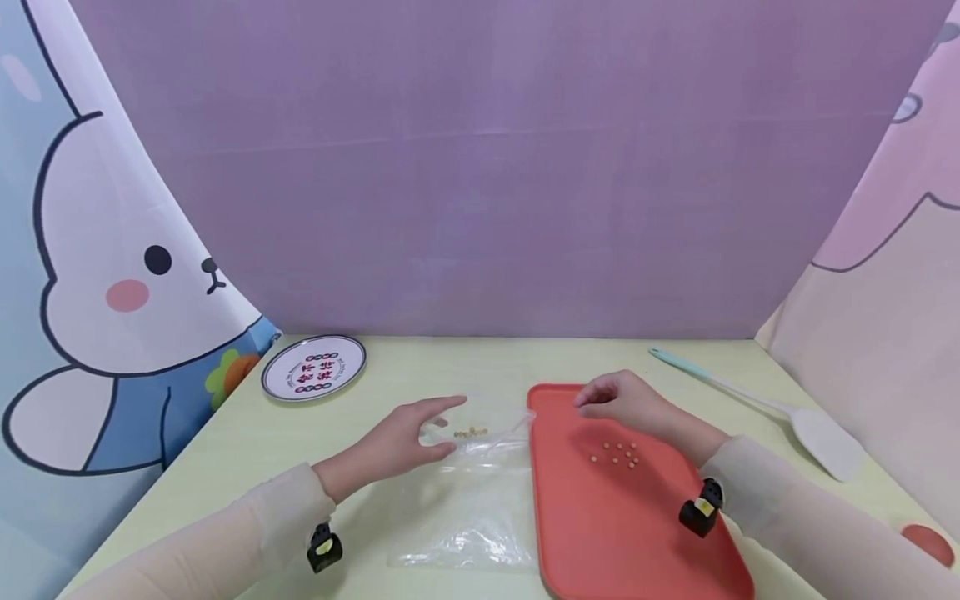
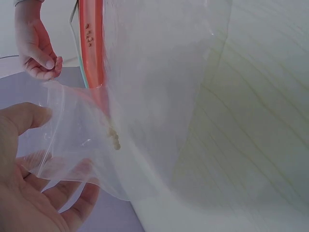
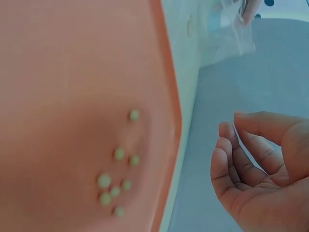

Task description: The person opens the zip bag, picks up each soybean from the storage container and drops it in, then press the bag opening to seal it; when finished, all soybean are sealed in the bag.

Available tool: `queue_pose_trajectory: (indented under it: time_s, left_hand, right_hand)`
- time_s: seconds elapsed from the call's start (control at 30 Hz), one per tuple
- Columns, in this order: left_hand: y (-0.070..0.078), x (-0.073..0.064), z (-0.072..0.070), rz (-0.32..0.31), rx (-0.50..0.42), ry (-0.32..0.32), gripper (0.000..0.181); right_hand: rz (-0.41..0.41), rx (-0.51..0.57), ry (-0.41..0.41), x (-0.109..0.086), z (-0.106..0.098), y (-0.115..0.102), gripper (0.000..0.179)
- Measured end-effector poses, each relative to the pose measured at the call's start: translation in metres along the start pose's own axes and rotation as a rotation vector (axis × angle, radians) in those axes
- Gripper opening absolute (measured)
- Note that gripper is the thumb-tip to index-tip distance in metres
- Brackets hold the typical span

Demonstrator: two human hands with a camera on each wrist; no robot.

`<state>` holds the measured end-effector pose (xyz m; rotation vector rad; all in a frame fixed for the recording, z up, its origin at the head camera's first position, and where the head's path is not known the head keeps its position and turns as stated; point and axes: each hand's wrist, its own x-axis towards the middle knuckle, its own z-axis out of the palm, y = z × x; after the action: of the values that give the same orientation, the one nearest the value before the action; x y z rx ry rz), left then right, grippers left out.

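A clear plastic bag (image 1: 480,500) lies on the table left of the red tray (image 1: 555,500). Several small, round, pale beans, like soybeans (image 1: 471,432), sit inside it near its far end. My left hand (image 1: 401,437) is at that end, thumb and fingers spread apart, with the film (image 2: 72,140) between and against them. Over the tray's far part hovers my right hand (image 1: 622,404), fingers curled and the thumb close to the fingertips (image 3: 226,129). Nothing shows between them, though a small thing could be hidden. Several loose beans (image 3: 115,191) are spread on the tray below it.
A white plate (image 1: 315,368) with red lettering is at the table's back left. To the right of the tray lies a white spatula (image 1: 821,433) with a mint handle. A red round thing (image 1: 928,544) shows at the right edge. Curtains (image 1: 480,183) close off the back and sides.
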<state>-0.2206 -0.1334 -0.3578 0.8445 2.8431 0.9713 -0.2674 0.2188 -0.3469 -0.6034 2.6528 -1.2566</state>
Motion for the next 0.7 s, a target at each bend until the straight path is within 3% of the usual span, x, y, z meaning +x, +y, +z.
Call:
queue_pose_trajectory:
  time_s: [0.23, 0.7]
  left_hand:
    - [-0.001, -0.002, 0.000, -0.002, -0.005, 0.001, 0.064]
    - [-0.001, -0.002, 0.000, 0.006, 0.006, 0.008, 0.064]
  right_hand:
    - [-0.012, -0.052, 0.013, -0.006, -0.011, 0.016, 0.020]
    - [0.079, -0.094, 0.022, -0.025, -0.020, 0.046, 0.020]
